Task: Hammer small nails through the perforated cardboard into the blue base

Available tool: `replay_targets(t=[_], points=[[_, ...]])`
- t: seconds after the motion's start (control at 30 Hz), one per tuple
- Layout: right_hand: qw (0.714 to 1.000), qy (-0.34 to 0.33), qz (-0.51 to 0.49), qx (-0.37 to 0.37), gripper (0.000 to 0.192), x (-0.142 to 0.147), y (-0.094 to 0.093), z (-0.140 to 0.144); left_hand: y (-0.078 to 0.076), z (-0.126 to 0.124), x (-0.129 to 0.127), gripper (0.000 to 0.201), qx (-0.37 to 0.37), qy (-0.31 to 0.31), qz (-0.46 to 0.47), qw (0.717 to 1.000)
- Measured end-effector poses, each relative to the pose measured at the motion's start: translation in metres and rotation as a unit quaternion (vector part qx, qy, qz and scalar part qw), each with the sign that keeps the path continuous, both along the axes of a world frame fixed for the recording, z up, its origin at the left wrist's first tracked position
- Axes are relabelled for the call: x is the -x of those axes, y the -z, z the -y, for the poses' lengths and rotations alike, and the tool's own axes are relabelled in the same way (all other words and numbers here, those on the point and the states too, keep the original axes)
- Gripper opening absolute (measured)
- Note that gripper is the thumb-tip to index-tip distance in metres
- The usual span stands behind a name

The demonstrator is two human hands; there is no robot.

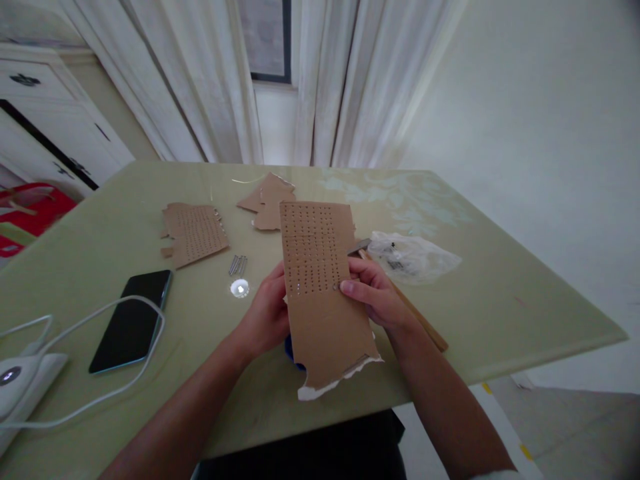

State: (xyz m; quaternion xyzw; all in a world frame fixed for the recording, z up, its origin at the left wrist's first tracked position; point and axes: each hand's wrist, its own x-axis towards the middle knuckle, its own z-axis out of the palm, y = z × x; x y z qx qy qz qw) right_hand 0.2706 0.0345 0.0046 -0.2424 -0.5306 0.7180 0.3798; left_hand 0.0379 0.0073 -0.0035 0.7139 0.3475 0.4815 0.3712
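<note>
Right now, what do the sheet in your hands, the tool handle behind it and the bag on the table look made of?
Sheet: brown cardboard, matte, torn white edge, rows of punched holes. Tool handle: probably bare wood, light tan; its head looks metal. Bag: thin clear plastic, crinkled and glossy.

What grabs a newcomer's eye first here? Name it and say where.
The torn cardboard sheet punched with rows of small holes, held up at centre by the left hand and right hand. Left of it on the table lie a second holed cardboard piece, a dark phone and loose nails.
</note>
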Motion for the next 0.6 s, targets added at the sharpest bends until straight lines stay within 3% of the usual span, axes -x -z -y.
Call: replay_targets(t=[0.2,0.6], points=[[1.0,-0.009,0.013,-0.017,0.044,-0.001,0.0,-0.001,-0.002,0.0,-0.002,0.02,-0.04,-0.061,0.016,0.997],[0.998,-0.026,0.026,-0.049,0.037,-0.003,-0.01,0.001,-0.011,0.003,-0.005,0.024,-0.049,-0.08,0.024,0.995]])
